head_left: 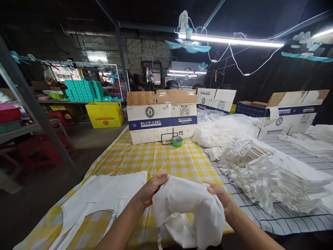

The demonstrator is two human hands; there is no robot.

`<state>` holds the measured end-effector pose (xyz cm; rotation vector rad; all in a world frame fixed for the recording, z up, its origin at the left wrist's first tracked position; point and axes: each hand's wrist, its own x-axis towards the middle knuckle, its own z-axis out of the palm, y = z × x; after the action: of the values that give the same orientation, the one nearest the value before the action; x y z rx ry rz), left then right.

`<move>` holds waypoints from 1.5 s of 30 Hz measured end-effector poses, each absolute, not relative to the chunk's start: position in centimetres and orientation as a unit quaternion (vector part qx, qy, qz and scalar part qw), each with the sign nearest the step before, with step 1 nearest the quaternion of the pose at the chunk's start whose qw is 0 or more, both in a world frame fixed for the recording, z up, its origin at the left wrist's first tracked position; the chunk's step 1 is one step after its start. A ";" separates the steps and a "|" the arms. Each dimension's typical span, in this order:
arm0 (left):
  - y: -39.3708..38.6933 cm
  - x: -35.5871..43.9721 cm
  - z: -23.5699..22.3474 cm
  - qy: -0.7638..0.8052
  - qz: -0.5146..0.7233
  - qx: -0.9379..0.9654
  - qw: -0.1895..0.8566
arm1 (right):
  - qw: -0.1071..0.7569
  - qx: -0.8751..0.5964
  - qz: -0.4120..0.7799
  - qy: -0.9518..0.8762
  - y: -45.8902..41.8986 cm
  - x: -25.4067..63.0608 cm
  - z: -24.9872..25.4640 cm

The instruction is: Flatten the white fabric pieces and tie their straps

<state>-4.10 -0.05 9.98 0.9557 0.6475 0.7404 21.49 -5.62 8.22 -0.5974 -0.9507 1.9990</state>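
Note:
Between my two hands hangs a white cloth garment (186,196), held up over the near edge of the table and bent into a loop, with a thin strap dangling at its lower left. My left hand (153,190) pinches its upper left corner between thumb and fingers. At the upper right side, my right hand (221,198) grips the cloth, thumb on top. Left of my left arm another white garment (104,191) lies spread flat, with a curved cut-out and long straps toward me.
A yellow checked cloth (135,158) covers the table. Piled white garments (275,173) lie to the right, beside a plastic-wrapped heap (226,126). Behind stand a Blue Girl carton (161,116) and a roll of green tape (177,141). A metal post (39,104) rises at left.

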 end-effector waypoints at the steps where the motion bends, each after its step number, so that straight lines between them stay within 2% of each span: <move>1: 0.1 -3.8 10.0 0.296 0.343 0.438 0.776 | 0.400 -0.241 0.794 -0.388 -5.8 21.7 8.3; 3: 0.5 -3.8 10.3 0.290 0.339 0.442 0.778 | 0.306 -0.271 0.791 -0.455 -6.2 22.3 8.8; 5: 0.9 -4.3 11.3 0.287 0.339 0.476 0.759 | 0.123 -0.327 0.732 -0.585 -6.5 22.8 9.9; 7: 1.0 -5.3 13.1 0.274 0.315 0.540 0.731 | -0.063 -0.400 0.575 -0.711 -6.6 23.2 11.2; 9: 0.7 -6.1 15.5 0.249 0.221 0.651 0.681 | -0.137 -0.478 0.382 -0.779 -6.6 23.6 12.4; 11: -0.1 -6.5 17.5 0.220 0.088 0.777 0.583 | -0.126 -0.537 0.213 -0.807 -6.5 24.2 13.3; 13: -0.9 -6.4 18.5 0.220 0.014 0.873 0.436 | -0.066 -0.564 0.100 -0.817 -6.5 24.8 14.1; 16: -1.6 -6.2 17.8 0.301 0.033 0.925 0.228 | -0.016 -0.542 0.069 -0.837 -6.9 25.3 14.7; 18: -1.4 -6.6 16.7 0.364 0.063 0.914 0.169 | 0.006 -0.518 0.093 -0.851 -7.4 25.3 14.9; 21: -0.8 -7.9 15.3 0.402 0.104 0.892 0.181 | 0.063 -0.508 0.103 -0.853 -8.2 25.2 14.9; 26: 0.0 -10.3 14.9 0.341 0.136 0.894 0.258 | 0.086 -0.484 0.195 -0.849 -9.4 26.4 15.3; 32: -0.5 -11.5 19.0 0.342 0.138 0.858 0.357 | 0.183 -0.516 0.237 -0.803 -9.0 29.5 18.0; 37: -0.2 -10.5 21.3 0.350 0.178 0.857 0.334 | 0.227 -0.514 0.292 -0.774 -7.3 30.7 19.9; 40: 1.8 -8.6 18.2 0.374 0.188 0.856 0.303 | 0.244 -0.537 0.267 -0.762 -4.5 30.5 17.5; 45: 5.1 -6.2 9.1 0.458 0.211 0.834 0.225 | 0.226 -0.641 0.105 -0.726 -1.1 29.7 10.0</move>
<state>-6.23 5.12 9.07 2.3000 1.2637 0.5813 29.72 -1.14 9.99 -1.7667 -2.0020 0.2907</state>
